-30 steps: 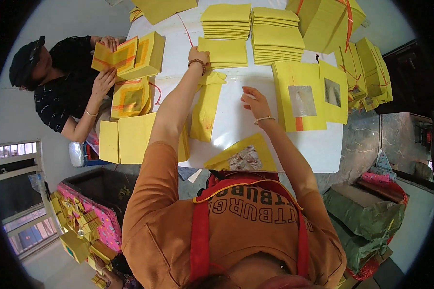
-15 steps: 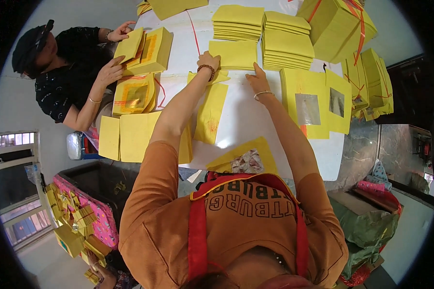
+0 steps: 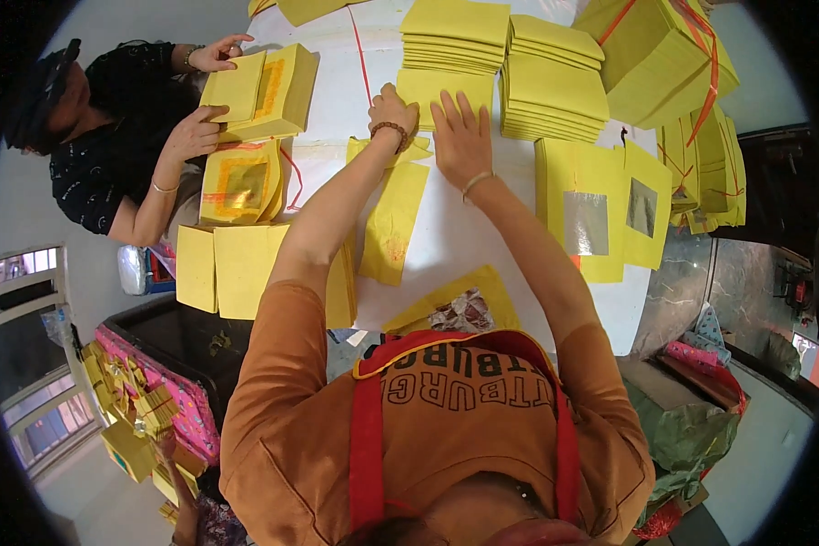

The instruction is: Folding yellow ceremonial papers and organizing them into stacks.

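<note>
A folded yellow paper (image 3: 428, 84) lies on the white table in front of the stacks. My left hand (image 3: 395, 111), with a beaded bracelet at its wrist, grips the paper's left edge with bent fingers. My right hand (image 3: 464, 144) rests palm down on its near part, fingers stretched out. Just below my left wrist are a small crumpled yellow piece (image 3: 366, 151) and a long yellow strip (image 3: 395, 223). Close to my body lies a yellow sheet (image 3: 500, 289) with crinkled silver foil on it.
Stacks of folded yellow paper (image 3: 455, 23) stand at the far side. Yellow sheets with silver squares (image 3: 555, 168) lie to the right, near large bundles tied with red ribbon (image 3: 646, 73). At the left a co-worker (image 3: 136, 136) handles a thick yellow stack (image 3: 296, 91).
My right hand has moved left from the paper's right corner and now lies flat on it. My left hand stays at the left edge. The co-worker's raised yellow piece now lies lower on its stack.
</note>
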Available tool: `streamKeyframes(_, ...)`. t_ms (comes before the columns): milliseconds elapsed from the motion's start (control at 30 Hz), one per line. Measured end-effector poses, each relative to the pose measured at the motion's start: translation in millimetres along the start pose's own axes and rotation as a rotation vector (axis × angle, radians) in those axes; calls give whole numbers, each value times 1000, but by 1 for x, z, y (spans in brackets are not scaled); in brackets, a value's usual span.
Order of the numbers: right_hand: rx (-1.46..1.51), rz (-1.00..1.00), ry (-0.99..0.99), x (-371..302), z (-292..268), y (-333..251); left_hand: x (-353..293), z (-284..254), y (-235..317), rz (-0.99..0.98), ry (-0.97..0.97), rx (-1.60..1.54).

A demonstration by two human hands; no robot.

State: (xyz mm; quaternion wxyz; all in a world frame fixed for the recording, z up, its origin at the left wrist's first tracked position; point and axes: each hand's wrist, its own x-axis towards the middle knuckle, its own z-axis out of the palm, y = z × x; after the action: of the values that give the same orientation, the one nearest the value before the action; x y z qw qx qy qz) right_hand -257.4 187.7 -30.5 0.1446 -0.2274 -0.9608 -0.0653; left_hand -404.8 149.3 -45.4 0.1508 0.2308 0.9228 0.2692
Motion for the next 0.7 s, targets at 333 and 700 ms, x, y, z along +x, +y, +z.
streamKeyframes(333,153,-12,-300,15,44,25,12,-73,-42,493,-514,223)
streamKeyframes(700,326,-129,107,20,-16,12,-37,-118,-39,438,-174,396)
